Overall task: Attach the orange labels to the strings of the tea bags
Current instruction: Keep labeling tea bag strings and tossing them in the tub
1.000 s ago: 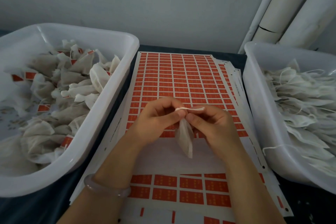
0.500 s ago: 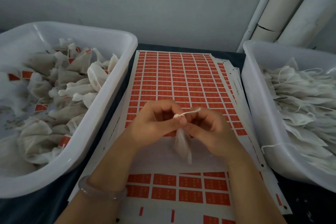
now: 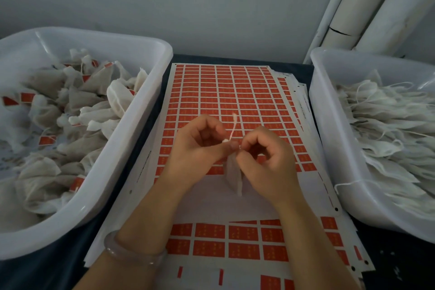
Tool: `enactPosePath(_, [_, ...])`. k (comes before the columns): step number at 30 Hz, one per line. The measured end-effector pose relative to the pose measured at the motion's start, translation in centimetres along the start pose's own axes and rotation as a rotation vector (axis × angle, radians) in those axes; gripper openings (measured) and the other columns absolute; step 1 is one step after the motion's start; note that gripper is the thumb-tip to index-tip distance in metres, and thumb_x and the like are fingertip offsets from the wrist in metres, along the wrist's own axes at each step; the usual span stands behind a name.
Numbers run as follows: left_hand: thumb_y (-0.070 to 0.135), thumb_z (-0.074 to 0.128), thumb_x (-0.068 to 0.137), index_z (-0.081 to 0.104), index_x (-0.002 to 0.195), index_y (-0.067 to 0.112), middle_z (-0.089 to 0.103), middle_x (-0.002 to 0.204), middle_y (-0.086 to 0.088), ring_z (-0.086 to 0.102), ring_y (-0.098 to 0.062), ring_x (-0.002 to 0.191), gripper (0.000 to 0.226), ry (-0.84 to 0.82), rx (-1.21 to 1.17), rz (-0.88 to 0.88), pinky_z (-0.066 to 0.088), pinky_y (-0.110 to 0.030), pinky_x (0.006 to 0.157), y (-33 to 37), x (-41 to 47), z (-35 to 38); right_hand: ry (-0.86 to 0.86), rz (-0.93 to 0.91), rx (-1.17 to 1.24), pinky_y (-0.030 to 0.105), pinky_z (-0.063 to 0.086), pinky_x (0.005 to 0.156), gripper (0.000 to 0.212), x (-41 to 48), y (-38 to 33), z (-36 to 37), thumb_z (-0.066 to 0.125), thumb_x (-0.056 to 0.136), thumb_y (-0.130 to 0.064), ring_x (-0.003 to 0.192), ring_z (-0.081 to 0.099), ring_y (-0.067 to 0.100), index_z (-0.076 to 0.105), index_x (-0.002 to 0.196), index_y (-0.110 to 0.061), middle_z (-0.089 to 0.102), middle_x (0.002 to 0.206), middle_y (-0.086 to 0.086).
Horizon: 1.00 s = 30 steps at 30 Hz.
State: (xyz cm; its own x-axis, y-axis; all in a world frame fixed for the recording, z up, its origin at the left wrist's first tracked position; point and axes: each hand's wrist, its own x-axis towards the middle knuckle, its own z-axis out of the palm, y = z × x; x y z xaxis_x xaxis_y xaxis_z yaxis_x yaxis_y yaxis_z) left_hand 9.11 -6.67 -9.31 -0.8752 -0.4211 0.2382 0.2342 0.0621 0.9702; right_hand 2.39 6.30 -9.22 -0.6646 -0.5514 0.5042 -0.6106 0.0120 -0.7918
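A white tea bag [image 3: 233, 175] hangs between my two hands above the sheet of orange labels [image 3: 221, 99]. My left hand [image 3: 197, 150] pinches the bag's top, and its white string [image 3: 232, 128] sticks up past the fingertips. My right hand [image 3: 266, 160] pinches the same spot from the right, fingers curled. Whether a label is on the string cannot be seen.
A white tub [image 3: 150, 82] on the left holds tea bags with orange labels. Another white tub [image 3: 329, 139] on the right holds unlabelled bags with loose strings. More label sheets [image 3: 235, 240] lie stacked under my wrists. White pipes [image 3: 367, 7] lean at the back right.
The string has swung from lying level between my fingertips to standing upright. Both hands have stayed close together over the sheet, still pinching the bag's top.
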Motion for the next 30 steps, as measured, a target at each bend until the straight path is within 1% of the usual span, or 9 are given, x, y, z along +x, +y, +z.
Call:
enactPosePath(3, [-0.001, 0.072, 0.075, 0.064, 0.076, 0.013, 0.066, 0.071, -0.007, 0.066, -0.025, 0.066, 0.015, -0.016, 0.085, 0.032, 0.058, -0.033, 0.063, 0.3, 0.0, -0.1, 0.019, -0.042, -0.008, 0.014, 0.042, 0.058, 0.007, 0.1, 0.1, 0.0, 0.052, 0.071, -0.025, 0.061, 0.050, 0.008, 0.052, 0.067, -0.019, 0.050, 0.064, -0.011])
enactPosePath(7, [0.002, 0.069, 0.079, 0.072, 0.087, 0.018, 0.073, 0.079, 0.004, 0.069, -0.012, 0.070, 0.018, -0.076, 0.253, 0.074, 0.056, -0.021, 0.066, 0.7, -0.1, -0.2, 0.067, -0.096, -0.050, 0.015, 0.043, 0.058, 0.015, 0.1, 0.3, 0.1, 0.054, 0.074, -0.021, 0.061, 0.049, 0.009, 0.055, 0.066, -0.009, 0.051, 0.065, -0.007])
enactPosePath(11, [0.004, 0.069, 0.080, 0.073, 0.094, 0.014, 0.072, 0.083, 0.006, 0.068, -0.005, 0.071, 0.017, -0.092, 0.444, 0.168, 0.055, -0.017, 0.067, 0.9, -0.1, -0.2, 0.110, -0.136, -0.105, 0.015, 0.043, 0.058, 0.016, 0.1, 0.5, 0.2, 0.054, 0.074, -0.017, 0.061, 0.047, 0.006, 0.056, 0.064, -0.005, 0.051, 0.065, -0.005])
enactPosePath(14, [0.006, 0.068, 0.082, 0.073, 0.096, 0.013, 0.071, 0.084, 0.006, 0.067, -0.003, 0.072, 0.016, -0.099, 0.510, 0.207, 0.053, -0.015, 0.067, 1.1, -0.1, -0.1, 0.115, -0.155, -0.106, 0.014, 0.042, 0.059, 0.014, 0.2, 0.5, 0.1, 0.054, 0.074, -0.016, 0.062, 0.047, 0.004, 0.056, 0.065, -0.006, 0.050, 0.066, -0.006])
enactPosePath(17, [0.004, 0.064, 0.084, 0.073, 0.095, 0.012, 0.072, 0.082, 0.004, 0.067, -0.005, 0.072, 0.016, -0.095, 0.454, 0.144, 0.053, -0.016, 0.066, 1.2, -0.2, -0.1, 0.126, -0.176, -0.087, 0.016, 0.044, 0.058, 0.017, 0.1, 0.5, 0.0, 0.055, 0.076, -0.017, 0.061, 0.049, 0.006, 0.057, 0.065, -0.004, 0.053, 0.064, -0.003])
enactPosePath(20, [0.000, 0.064, 0.084, 0.074, 0.091, 0.010, 0.072, 0.079, -0.001, 0.069, -0.012, 0.072, 0.016, -0.088, 0.319, 0.066, 0.055, -0.021, 0.066, 1.3, -0.2, 0.0, 0.146, -0.108, -0.040, 0.017, 0.048, 0.060, 0.020, -0.1, 0.3, 0.2, 0.058, 0.075, -0.020, 0.063, 0.056, 0.010, 0.057, 0.065, -0.003, 0.059, 0.064, 0.000])
enactPosePath(23, [-0.003, 0.066, 0.080, 0.074, 0.085, 0.011, 0.073, 0.081, -0.004, 0.070, -0.020, 0.074, 0.017, -0.073, 0.195, 0.026, 0.058, -0.029, 0.069, 1.4, -0.2, -0.1, 0.133, 0.017, 0.064, 0.013, 0.048, 0.060, 0.012, -0.3, 0.0, 0.5, 0.065, 0.072, -0.013, 0.066, 0.059, 0.008, 0.055, 0.064, -0.014, 0.060, 0.067, -0.009])
enactPosePath(26, [0.008, 0.070, 0.072, 0.075, 0.082, 0.015, 0.074, 0.080, -0.003, 0.070, -0.020, 0.074, 0.013, -0.068, 0.065, 0.019, 0.057, -0.026, 0.069, 1.6, -0.4, -0.1, 0.109, 0.096, 0.113, 0.011, 0.048, 0.059, 0.017, -0.3, -0.2, 0.9, 0.065, 0.069, -0.009, 0.066, 0.060, 0.008, 0.053, 0.067, -0.021, 0.061, 0.070, -0.007])
enactPosePath(30, [0.017, 0.069, 0.068, 0.076, 0.080, 0.016, 0.074, 0.079, 0.000, 0.070, -0.016, 0.073, 0.014, -0.060, 0.051, 0.047, 0.055, -0.023, 0.067, 1.7, -0.3, -0.2, 0.106, 0.170, 0.204, 0.015, 0.051, 0.060, 0.024, -0.3, -0.1, 0.7, 0.068, 0.070, -0.004, 0.070, 0.062, 0.011, 0.052, 0.075, -0.020, 0.063, 0.076, -0.003])
